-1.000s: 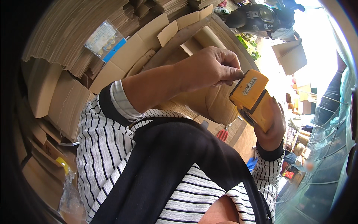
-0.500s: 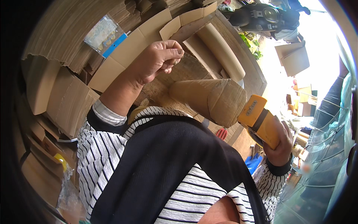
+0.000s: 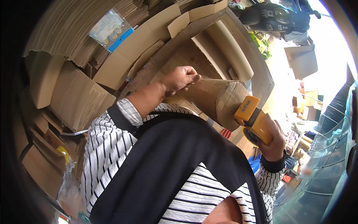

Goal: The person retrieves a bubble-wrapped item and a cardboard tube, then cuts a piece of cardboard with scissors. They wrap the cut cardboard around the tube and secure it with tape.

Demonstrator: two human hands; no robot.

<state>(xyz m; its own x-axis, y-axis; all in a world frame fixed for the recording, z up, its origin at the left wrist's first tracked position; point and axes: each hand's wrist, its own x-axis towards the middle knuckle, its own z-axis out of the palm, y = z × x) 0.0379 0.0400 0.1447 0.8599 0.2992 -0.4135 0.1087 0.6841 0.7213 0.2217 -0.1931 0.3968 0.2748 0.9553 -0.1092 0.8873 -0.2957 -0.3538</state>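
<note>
A brown cardboard roll-shaped parcel [image 3: 220, 99], its right end covered in shiny tape, lies in front of my chest. At its left end, my left hand [image 3: 181, 80] is closed with thumb and forefinger pressed together. Whatever lies between those fingertips, if anything, cannot be made out. My right hand [image 3: 275, 141] wraps round a yellow tape dispenser [image 3: 261, 128], whose head [image 3: 247, 109] is against or very close to the parcel's right end. Part of the parcel's left end is hidden behind my left hand.
Beyond the parcel is a wooden table [image 3: 257, 89] with a long cardboard tube [image 3: 236, 52]. Stacked cardboard sheets [image 3: 82, 30] and an opened carton [image 3: 143, 35] crowd the left. A clear bag with a blue strip [image 3: 112, 30] lies on them. A scooter [image 3: 274, 18] stands far right.
My left hand has come down and to the right, from above the table to the parcel's left end. The tape dispenser has barely shifted. My view has moved a little.
</note>
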